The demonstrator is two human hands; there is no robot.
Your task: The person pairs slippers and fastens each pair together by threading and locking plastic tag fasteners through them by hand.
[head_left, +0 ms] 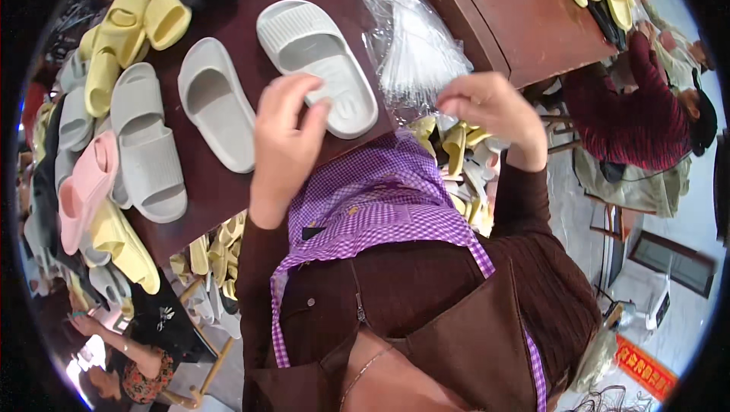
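Your left hand (pixel 289 134) has thumb and index parted in a loose C, at the near left side of a grey slipper (pixel 346 81); can't tell if the tips touch it. Your right hand (pixel 494 112) has its fingers bent in close together, tips just beside the near end of the white strands (pixel 418 55) (motion blur there, so can't tell if one is pinched).

Progress, as a judgement: that slipper looks about midway at best. It lies flat, strap away from you, just beyond your left fingers, and no strand shows on it. Left of those fingers, a second grey slipper (pixel 220 108) lies on its own, likely its mate; bringing the two together looks left to do. Farther left, two grey slippers (pixel 156 157) lie overlapped, so that set looks closer to done. Well beyond, left of your fingers, yellow slippers (pixel 125 17) are heaped; can't tell their stage.

Pose: your left forearm rises almost straight from below, wrist near the table (pixel 242 43) edge, palm turned inward. Your right forearm comes up from lower right, wrist bent so the fingers point left, toward the strands.
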